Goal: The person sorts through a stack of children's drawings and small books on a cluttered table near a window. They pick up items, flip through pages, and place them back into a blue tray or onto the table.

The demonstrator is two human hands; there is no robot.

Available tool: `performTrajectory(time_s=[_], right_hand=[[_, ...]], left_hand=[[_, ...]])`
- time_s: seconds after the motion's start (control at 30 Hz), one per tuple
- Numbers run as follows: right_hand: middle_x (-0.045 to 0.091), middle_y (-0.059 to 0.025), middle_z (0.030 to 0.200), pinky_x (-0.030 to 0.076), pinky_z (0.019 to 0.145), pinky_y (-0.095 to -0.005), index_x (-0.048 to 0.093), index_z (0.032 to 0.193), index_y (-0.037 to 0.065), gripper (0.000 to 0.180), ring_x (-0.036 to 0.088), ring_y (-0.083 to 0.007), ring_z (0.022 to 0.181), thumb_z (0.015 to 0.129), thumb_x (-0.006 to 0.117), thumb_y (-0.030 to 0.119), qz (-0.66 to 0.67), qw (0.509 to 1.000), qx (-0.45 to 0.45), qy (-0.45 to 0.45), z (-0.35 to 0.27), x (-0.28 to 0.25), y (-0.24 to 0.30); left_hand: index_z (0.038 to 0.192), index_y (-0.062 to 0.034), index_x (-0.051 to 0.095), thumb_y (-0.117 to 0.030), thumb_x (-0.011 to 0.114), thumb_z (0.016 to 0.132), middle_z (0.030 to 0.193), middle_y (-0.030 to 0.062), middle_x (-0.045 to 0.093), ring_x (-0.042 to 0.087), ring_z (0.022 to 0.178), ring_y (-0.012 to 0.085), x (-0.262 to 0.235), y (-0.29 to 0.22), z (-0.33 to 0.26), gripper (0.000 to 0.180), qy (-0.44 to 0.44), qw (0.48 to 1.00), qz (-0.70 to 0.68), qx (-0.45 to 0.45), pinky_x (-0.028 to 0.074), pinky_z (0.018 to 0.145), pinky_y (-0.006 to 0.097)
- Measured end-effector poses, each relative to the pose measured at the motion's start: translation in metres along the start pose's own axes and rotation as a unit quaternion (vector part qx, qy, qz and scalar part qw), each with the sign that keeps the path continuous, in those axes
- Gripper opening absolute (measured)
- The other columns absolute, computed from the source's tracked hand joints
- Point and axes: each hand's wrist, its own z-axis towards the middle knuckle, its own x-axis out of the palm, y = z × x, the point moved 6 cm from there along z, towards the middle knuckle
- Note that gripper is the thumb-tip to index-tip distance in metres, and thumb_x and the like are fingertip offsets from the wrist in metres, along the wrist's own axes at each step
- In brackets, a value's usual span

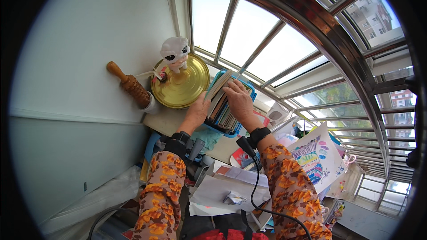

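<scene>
Leafing through upright stack of books [221, 106] in blue bin [247, 90] at worktop's window edge: left hand [197, 113] pressed flat against stack's side, right hand [239, 100] laid on top, fingers spread. Gold round lid [183, 84], white figurine [174, 53] just beside.

Orange-and-brown patterned sleeves [160, 186], black wrist straps [259, 134], trailing black cable [254, 195].

Gold lid [182, 86], figurine [174, 52], drawing [316, 158]
</scene>
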Motion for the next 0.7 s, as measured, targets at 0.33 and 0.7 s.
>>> performTrajectory(time_s=[0.33, 0.7], right_hand=[[0.066, -0.0086, 0.114, 0.045, 0.098, -0.0419, 0.07, 0.1, 0.009, 0.018, 0.053, -0.0289, 0.123, 0.083, 0.063, 0.006, 0.024, 0.998, -0.061, -0.009, -0.001, -0.011, -0.005], [0.065, -0.0007, 0.083, 0.044, 0.091, -0.0367, 0.068, 0.076, 0.012, 0.005, 0.06, -0.02, 0.092, 0.076, 0.064, 0.011, 0.003, 0.994, -0.109, 0.03, 0.022, -0.012, 0.019]], left_hand=[[0.141, -0.0001, 0.039, -0.035, 0.052, 0.094, 0.131, 0.0296, 0.052, 0.051, 0.121, 0.042, -0.01, -0.014, -0.029, 0.06, -0.02, 1.0, 0.005, 0.005, 0.04, 0.1, 0.042], [0.129, 0.004, 0.052, -0.028, 0.055, 0.09, 0.113, 0.0315, 0.06, 0.056, 0.108, 0.045, -0.018, -0.011, -0.041, 0.05, -0.064, 0.998, 0.019, -0.017, 0.045, 0.091, 0.046]])
